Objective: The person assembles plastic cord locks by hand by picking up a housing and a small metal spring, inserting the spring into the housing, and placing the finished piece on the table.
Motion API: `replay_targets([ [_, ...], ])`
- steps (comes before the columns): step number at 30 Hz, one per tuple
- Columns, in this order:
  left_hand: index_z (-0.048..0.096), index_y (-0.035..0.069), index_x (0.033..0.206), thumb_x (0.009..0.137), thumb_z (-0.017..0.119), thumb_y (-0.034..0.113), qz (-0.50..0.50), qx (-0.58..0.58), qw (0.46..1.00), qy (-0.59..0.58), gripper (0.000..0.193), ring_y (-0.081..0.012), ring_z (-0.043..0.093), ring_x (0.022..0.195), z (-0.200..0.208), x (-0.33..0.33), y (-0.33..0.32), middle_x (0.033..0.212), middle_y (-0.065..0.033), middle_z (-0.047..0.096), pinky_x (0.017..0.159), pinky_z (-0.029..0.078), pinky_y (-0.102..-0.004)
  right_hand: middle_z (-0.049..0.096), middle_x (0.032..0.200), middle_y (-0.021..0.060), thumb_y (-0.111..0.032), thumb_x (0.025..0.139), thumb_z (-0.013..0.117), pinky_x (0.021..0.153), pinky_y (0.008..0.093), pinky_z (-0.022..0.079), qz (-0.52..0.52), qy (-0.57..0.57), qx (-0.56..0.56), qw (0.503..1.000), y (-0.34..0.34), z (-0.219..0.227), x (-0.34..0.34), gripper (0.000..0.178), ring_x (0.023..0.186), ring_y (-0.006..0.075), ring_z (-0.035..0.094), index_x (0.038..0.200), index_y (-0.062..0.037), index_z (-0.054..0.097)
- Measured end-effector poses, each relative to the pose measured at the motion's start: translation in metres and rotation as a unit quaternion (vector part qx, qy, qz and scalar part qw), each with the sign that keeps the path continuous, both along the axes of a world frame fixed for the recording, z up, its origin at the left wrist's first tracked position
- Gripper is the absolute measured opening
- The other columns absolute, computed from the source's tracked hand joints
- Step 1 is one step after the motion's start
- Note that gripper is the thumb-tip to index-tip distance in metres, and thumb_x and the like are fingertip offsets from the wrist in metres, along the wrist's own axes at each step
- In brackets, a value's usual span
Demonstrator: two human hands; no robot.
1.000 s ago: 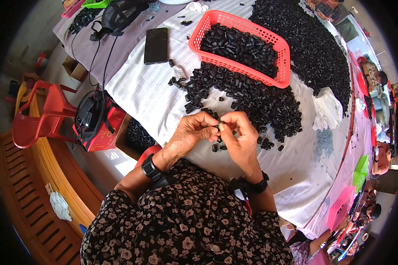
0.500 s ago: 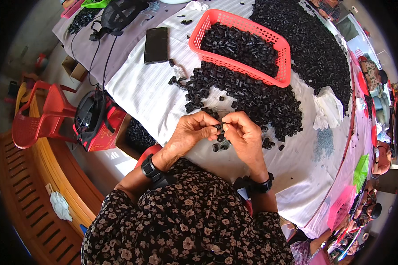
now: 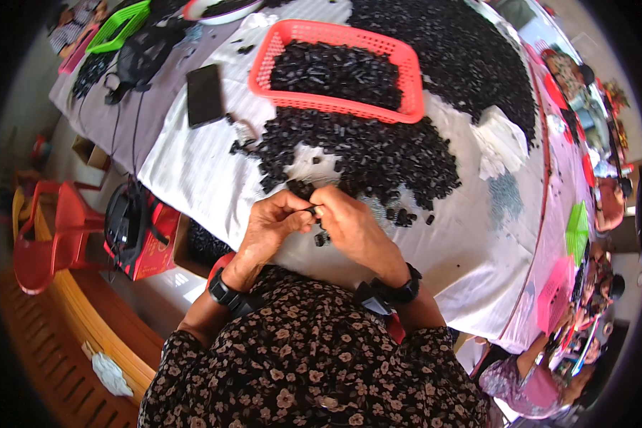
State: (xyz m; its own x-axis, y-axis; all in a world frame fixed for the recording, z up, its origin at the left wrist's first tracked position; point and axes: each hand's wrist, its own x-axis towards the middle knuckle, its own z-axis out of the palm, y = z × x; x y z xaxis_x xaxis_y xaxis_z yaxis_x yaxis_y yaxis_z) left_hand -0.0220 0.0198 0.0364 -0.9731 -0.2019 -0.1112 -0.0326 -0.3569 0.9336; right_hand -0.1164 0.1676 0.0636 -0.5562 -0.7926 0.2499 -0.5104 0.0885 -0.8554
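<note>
Over the near edge of the cloth-covered table, my left hand (image 3: 269, 222) pinches a small black plastic part (image 3: 312, 210) between thumb and fingers. My right hand (image 3: 351, 227) meets it from the other side, its fingertips closed on the same part and its back turned up. The fingers hide most of the part. Just beyond my hands spreads a pile of similar black parts (image 3: 385, 153), and a few loose ones (image 3: 322, 238) lie below my fingers. Behind the pile, a red perforated basket (image 3: 262, 63) holds many more.
A larger heap of black parts (image 3: 453, 60) covers the far right. A black phone (image 3: 205, 98) lies left of the basket. Right of the pile are a crumpled white plastic bag (image 3: 501, 139) and tiny grey pieces (image 3: 506, 196). A red chair (image 3: 58, 232) stands left; a person (image 3: 528, 381) sits lower right.
The view has swung, so the table items appear farther left. My right hand has rolled over, showing more of its back, and both hands stay together on the small part.
</note>
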Motion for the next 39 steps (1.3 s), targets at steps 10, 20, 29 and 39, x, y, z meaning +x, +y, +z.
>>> replay_targets([
  [10,0.06,-0.002,0.086,0.086,0.063,0.002,0.04,-0.04,0.998,-0.019,0.005,-0.0094,0.056,0.066,-0.015,-0.001,0.007,0.075,-0.0058,0.063,0.063,0.047,-0.023,0.051,0.08,0.013,-0.001,0.077,0.053,0.07,0.038,0.048,0.005,0.204,0.065,0.977,0.001,-0.011,0.008,0.018,0.08,0.0294,0.054,0.093,-0.0022,0.045],
  [20,0.06,-0.002,0.084,0.085,0.062,-0.001,0.042,-0.025,0.999,-0.021,0.002,-0.0095,0.056,0.067,-0.008,-0.003,0.012,0.076,-0.0057,0.063,0.063,0.047,-0.0229,0.052,0.082,0.0143,0.003,0.075,0.053,0.071,0.0396,0.046,-0.004,0.237,0.064,0.969,0.002,-0.002,0.014,0.021,0.077,0.0302,0.053,0.094,-0.0013,0.044],
  [29,0.061,0.0,0.082,0.083,0.06,-0.005,0.088,-0.036,0.995,-0.024,0.005,-0.0064,0.055,0.068,-0.016,-0.004,0.017,0.076,-0.0016,0.063,0.063,0.046,-0.0212,0.05,0.081,0.0138,-0.002,0.071,0.058,0.069,0.0367,0.046,-0.075,0.331,0.105,0.935,-0.009,-0.014,0.022,0.033,0.074,0.0277,0.052,0.1,0.0006,0.043],
  [39,0.06,0.0,0.079,0.083,0.056,-0.007,0.144,-0.016,0.989,-0.007,0.008,-0.0054,0.055,0.066,-0.014,-0.004,0.02,0.073,-0.0018,0.062,0.059,0.047,-0.0205,0.049,0.074,0.0072,-0.007,0.075,0.056,0.062,0.0294,0.043,-0.093,0.412,0.111,0.9,-0.02,-0.016,0.022,0.023,0.071,0.0194,0.051,0.095,-0.0011,0.046],
])
